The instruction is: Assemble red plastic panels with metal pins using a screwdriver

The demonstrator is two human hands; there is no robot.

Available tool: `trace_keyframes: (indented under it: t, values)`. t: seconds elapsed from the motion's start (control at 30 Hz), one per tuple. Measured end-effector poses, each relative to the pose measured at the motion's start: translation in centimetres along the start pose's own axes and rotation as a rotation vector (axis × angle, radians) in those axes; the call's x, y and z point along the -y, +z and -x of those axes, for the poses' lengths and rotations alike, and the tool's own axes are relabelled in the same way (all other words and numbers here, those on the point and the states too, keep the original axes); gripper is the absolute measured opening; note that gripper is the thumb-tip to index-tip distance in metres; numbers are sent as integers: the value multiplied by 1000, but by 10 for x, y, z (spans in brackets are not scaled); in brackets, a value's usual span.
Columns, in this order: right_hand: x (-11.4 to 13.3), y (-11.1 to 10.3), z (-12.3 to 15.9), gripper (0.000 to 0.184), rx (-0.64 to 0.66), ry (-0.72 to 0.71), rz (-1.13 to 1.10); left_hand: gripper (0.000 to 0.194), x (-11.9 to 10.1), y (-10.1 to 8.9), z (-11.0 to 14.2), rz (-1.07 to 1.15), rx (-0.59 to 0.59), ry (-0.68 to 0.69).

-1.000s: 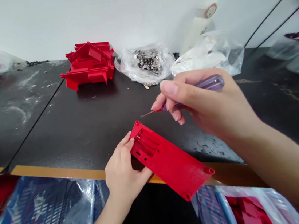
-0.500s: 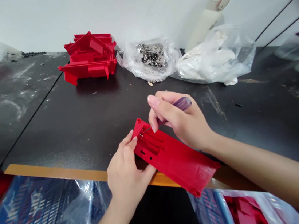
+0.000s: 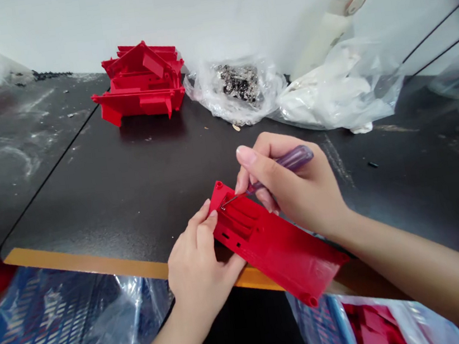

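A long red plastic part (image 3: 282,249) lies tilted across the table's front edge, its near corner jutting past it. My left hand (image 3: 201,260) grips its left end, fingers on the outer side and thumb beneath. Between the fingers of my right hand (image 3: 299,185) is a screwdriver (image 3: 295,157) with a translucent purple handle, held like a pen. Its thin shaft reaches into a recess near the part's far left corner, where the tip meets a small metal piece (image 3: 223,206), perhaps a spring or contact. The exact shape of that piece is too small to tell.
Behind stand stacked red plastic parts (image 3: 142,87), an open bag of small metal pieces (image 3: 239,86) and a bag with white contents (image 3: 329,94). Blue crates (image 3: 35,333) lined with plastic sit below the table edge (image 3: 85,264). A pale cylinder (image 3: 321,35) leans at the wall.
My right hand has shifted slightly right and rolled, showing more of the screwdriver handle. The tip stays in the same recess. The whole view has moved a little.
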State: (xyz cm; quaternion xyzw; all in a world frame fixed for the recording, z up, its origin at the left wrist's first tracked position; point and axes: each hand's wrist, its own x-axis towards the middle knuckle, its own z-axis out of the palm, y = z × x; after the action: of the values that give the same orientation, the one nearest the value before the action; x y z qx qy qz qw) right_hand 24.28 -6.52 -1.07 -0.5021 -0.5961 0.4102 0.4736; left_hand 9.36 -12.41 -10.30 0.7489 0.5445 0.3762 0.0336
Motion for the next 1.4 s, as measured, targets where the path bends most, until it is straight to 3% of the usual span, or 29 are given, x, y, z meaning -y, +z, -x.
trace_keyframes:
  t: [0.57,1.4]
  values:
    - [-2,6,2,43,-40,-110,84,41,2,1,-1,8,-8,34]
    - [-7,7,-1,50,-60,-12,-2,37,1,1,-2,-13,-25,71]
